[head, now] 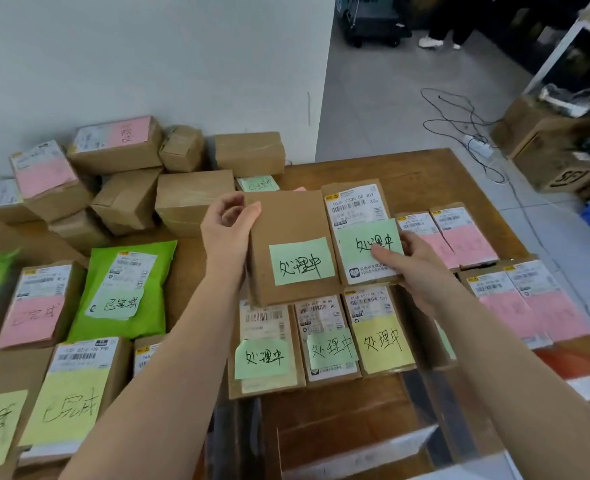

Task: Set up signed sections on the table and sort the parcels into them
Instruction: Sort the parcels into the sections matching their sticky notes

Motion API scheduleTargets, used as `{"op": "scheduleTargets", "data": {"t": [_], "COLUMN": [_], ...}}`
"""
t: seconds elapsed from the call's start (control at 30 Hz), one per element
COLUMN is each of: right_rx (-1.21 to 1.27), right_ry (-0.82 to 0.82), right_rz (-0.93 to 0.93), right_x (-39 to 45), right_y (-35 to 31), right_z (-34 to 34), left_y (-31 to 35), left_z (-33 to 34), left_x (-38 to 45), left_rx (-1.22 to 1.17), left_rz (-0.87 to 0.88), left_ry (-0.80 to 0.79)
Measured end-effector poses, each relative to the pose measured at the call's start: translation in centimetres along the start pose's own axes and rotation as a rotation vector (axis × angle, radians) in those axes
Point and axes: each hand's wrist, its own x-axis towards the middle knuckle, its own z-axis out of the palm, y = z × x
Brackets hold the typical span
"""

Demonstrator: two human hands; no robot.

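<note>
Left hand pinching plain brown parcel at its far-left corner; just right of it, right hand gripping labelled parcel, thumb on its green note.

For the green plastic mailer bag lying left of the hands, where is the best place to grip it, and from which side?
Probably pinch the green plastic mailer bag at its near bottom edge, coming from the person's side. It lies flat and soft, that edge faces the arms, cardboard boxes crowd its far end, and a box with a pink note sits on its left.
</note>
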Motion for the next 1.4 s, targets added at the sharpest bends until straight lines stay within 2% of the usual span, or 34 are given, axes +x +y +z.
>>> {"op": "scheduleTargets", "data": {"t": [0.17, 0.33, 0.67, 1.07, 1.4], "right_rx": [-0.073, -0.067, -0.099, -0.228, -0.463], "right_ry": [0.006, 0.024, 0.025, -0.011, -0.039], "right_rz": [-0.025, 0.047, 0.108, 0.238, 0.287], "right_x": [3.2, 6.0, 9.2, 10.2, 10.7], "right_y": [-0.1, 0.9, 2.6, 5.4, 5.7], "right_z": [-0.2, -0.4, -0.3, -0.3, -0.7], "left_y": [-1.9, -4.3, -7.4, -8.9, -9.1], "left_z": [1.7, 3.0, 4.3, 4.8, 4.6], "left_x": [2.4, 4.5, 6.2, 5.2, 3.6], "left_rx": [0.061, 0.099, 0.196, 0.252, 0.320], "left_rz": [-0.048, -0.085, -0.119, -0.008, -0.072], "left_ry": [0.019, 0.062, 0.048, -0.054, -0.102]}}
